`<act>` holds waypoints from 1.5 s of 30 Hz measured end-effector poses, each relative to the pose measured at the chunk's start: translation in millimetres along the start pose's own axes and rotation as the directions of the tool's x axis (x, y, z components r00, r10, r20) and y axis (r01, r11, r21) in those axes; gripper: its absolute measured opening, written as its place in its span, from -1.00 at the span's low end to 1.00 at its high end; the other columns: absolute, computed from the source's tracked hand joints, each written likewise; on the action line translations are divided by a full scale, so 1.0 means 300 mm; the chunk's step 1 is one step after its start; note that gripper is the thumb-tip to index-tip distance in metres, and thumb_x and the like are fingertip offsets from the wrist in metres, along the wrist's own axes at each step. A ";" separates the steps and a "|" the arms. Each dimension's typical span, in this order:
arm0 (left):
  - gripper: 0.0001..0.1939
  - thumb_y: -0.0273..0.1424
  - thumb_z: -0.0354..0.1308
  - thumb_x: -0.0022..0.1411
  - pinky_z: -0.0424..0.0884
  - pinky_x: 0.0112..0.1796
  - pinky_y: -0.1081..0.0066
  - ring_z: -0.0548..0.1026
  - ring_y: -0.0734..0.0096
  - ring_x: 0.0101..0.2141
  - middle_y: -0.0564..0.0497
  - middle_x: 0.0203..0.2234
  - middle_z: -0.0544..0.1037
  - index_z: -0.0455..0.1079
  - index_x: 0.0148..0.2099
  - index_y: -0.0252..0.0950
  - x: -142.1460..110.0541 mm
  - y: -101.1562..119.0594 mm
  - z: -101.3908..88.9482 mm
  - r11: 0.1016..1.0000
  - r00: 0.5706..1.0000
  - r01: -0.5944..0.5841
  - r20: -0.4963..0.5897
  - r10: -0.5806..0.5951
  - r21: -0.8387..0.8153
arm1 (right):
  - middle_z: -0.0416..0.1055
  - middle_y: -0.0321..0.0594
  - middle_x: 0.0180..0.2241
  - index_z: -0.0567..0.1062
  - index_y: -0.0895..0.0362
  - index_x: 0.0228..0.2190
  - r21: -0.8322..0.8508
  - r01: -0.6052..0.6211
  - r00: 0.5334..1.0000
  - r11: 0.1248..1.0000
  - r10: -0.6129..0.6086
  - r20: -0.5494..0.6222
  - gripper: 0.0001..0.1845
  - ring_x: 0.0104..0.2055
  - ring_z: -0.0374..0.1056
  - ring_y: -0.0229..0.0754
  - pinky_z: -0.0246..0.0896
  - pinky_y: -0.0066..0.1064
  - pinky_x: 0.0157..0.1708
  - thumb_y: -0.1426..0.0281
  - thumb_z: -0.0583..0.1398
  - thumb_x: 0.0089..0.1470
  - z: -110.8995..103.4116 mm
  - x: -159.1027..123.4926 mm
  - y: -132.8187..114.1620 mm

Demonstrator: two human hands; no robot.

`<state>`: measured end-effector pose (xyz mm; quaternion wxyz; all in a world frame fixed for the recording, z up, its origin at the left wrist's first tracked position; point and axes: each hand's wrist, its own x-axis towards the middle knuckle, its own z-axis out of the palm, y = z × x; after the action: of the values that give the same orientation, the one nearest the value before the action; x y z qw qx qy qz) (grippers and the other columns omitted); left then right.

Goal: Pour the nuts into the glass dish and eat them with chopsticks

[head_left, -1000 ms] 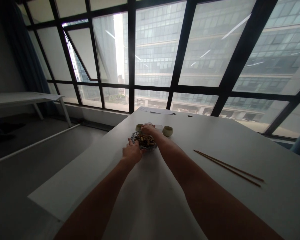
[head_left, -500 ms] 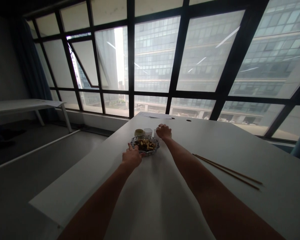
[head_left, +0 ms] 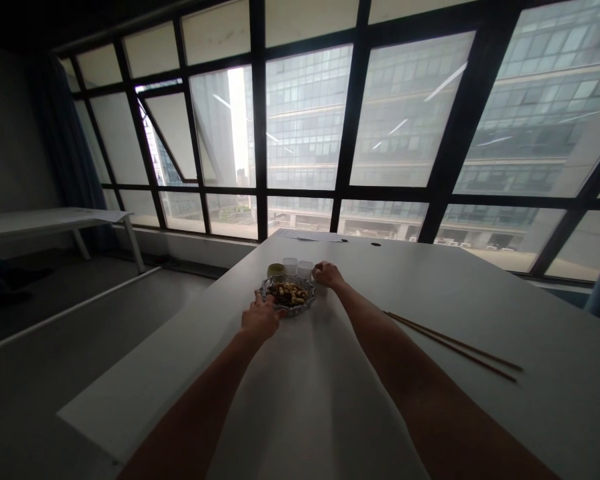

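My left hand (head_left: 261, 316) rests against the near left side of a scalloped clear glass bowl (head_left: 300, 309), fingers and thumb spread along its rim. Inside lie pale pieces (head_left: 291, 292) that look like peanuts in their shells, with darker bits among them. Behind the bowl stand a yellow-green cup (head_left: 275, 269) and two clear plastic cups, the left one (head_left: 290, 265) beside the right one (head_left: 305, 269). With fingers curled together, my right hand (head_left: 327, 274) is at the right side of the right clear cup. Its fingertips are small and partly hidden.
A pair of long wooden chopsticks (head_left: 453, 343) lies on the white table (head_left: 370, 427) right of my right forearm. Papers (head_left: 310, 236) lie at the far edge, near two dark round holes. Another white table (head_left: 55, 217) stands at left, and large windows (head_left: 300, 127) span the back.
My right hand has come down slightly, from over the right clear cup to its right side, and that cup now shows. My left hand stays at the bowl. The view has shifted slightly.
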<state>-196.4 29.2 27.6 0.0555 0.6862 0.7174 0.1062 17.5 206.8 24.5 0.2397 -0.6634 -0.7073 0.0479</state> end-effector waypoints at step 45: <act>-0.07 0.18 -0.14 0.25 0.28 0.09 0.10 0.34 -0.14 0.18 -0.46 0.17 0.34 -0.02 0.37 -0.46 0.076 -0.078 0.036 0.988 0.999 0.040 0.026 -0.036 -0.147 | 0.51 0.02 -0.15 0.37 0.18 0.04 -0.265 0.076 0.994 0.961 -0.053 0.094 -0.63 -0.17 0.43 -0.05 0.21 -0.37 -0.23 0.33 -0.08 0.37 -0.326 -0.453 0.155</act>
<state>-218.0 51.9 13.3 0.1167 0.6676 0.7199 0.1498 100.1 57.0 55.4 0.1183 -0.6635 -0.7382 -0.0277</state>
